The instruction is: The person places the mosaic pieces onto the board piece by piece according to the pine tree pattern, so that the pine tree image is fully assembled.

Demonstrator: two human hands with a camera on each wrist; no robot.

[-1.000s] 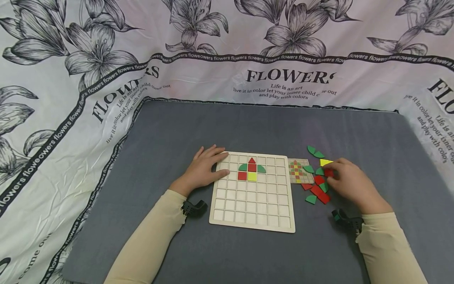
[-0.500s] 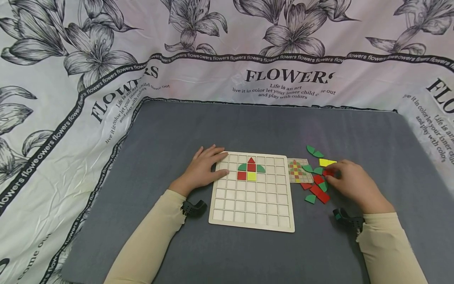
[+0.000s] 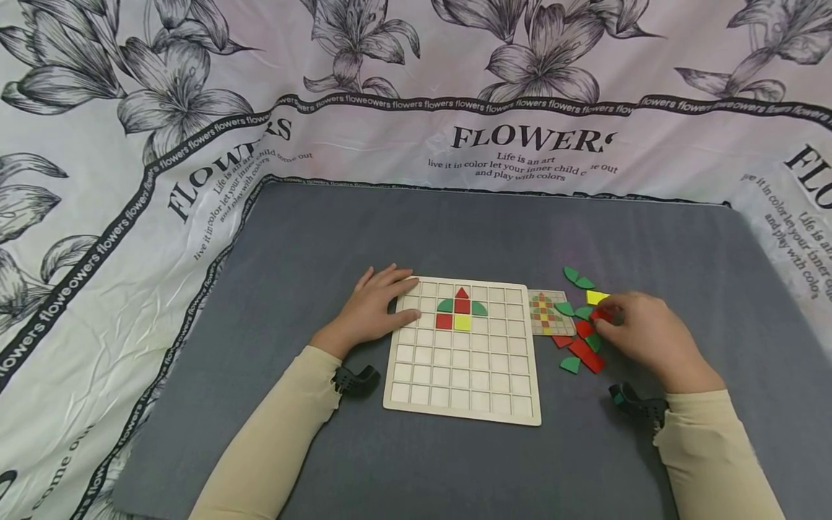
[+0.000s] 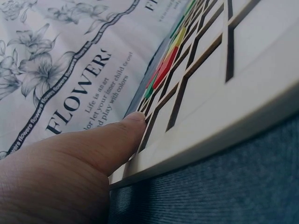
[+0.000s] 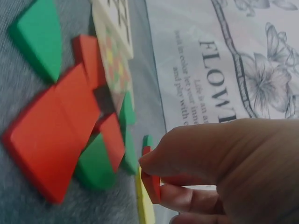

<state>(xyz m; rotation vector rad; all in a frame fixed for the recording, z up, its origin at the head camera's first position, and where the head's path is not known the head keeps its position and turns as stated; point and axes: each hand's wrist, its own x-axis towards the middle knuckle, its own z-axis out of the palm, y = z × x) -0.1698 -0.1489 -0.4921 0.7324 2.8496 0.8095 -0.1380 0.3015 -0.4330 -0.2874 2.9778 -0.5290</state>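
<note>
My left hand (image 3: 367,307) lies on the upper left corner of a square wooden grid board (image 3: 461,379), thumb on its face and fingers along the edge. Red, green and yellow tiles fill a few cells near the board's top: a red triangle (image 3: 462,293) over a red square (image 3: 461,307), a green quarter-round (image 3: 445,306) on either side, then a red (image 3: 444,321) and a yellow square (image 3: 462,322) below. Beside the loose pile, my right hand (image 3: 646,336) pinches a red tile (image 5: 150,186) between thumb and fingers, tilted on edge in the right wrist view.
A pattern card (image 3: 552,328) sticks out from the board's right side. Loose tiles lie right of it: green quarter-rounds (image 3: 570,365), red pieces (image 3: 586,355) and a yellow one (image 3: 595,297) partly behind the right hand. Grey cloth covers the table (image 3: 312,245); a flower-printed sheet (image 3: 390,144) lies beyond.
The right hand has shifted only slightly at the pile, with the red tile turned a little in its fingers. Left hand, board and placed tiles stay as they were.
</note>
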